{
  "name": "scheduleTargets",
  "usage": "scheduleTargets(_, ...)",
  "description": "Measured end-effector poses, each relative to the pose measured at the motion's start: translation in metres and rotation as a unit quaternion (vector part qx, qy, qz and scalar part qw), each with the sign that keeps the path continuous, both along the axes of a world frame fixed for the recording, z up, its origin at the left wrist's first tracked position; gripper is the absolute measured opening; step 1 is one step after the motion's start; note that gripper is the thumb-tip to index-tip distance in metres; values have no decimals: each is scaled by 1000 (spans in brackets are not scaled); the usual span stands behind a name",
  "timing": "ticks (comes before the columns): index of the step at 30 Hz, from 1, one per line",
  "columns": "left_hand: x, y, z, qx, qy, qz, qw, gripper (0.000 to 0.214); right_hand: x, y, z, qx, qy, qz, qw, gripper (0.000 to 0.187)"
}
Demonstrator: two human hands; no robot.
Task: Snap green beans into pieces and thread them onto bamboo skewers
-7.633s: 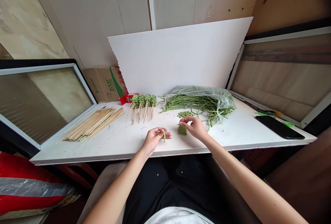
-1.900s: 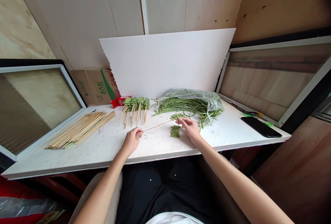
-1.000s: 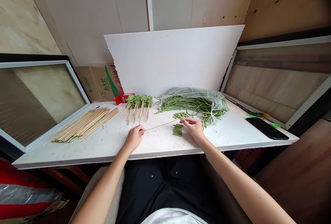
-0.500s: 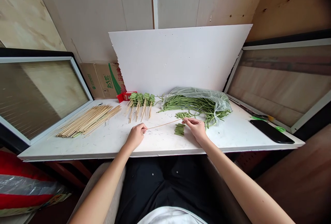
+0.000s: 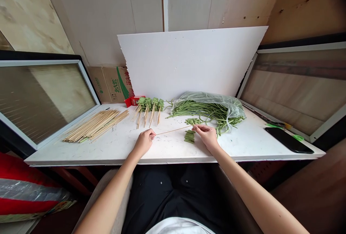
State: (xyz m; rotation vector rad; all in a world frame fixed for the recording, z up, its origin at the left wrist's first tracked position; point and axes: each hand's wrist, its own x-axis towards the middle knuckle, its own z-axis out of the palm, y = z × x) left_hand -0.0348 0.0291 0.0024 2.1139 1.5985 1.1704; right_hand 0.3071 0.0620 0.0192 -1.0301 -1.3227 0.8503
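Observation:
My left hand (image 5: 144,142) pinches the near end of a thin bamboo skewer (image 5: 173,130) that runs to the right over the white tabletop (image 5: 167,149). At the skewer's far tip my right hand (image 5: 207,135) has its fingers pinched on something small that I cannot make out. Just left of that hand lies a small stack of cut green stem pieces (image 5: 189,136), and a second little heap (image 5: 193,121) lies behind it.
A pile of bare skewers (image 5: 96,125) lies at the left. Finished green skewers (image 5: 148,107) lie by a red pack (image 5: 131,101). A plastic bag of long green stems (image 5: 208,108) lies behind the hands, with a black phone (image 5: 289,139) at the right.
Since the oldest frame my left hand has swapped a short green piece for a skewer. Over the last second both hands have kept their places; only the camera has shifted.

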Motion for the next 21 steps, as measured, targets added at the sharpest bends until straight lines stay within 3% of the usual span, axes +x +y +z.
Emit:
scheduleTargets(12,4,2,4,25,-43,-13,999,12,3,3,9,8,-2,-37,999,50)
scheduleTargets(21,8,-4,3,30,15,-24,999,21,7,3,12,21,2,-33,999,45)
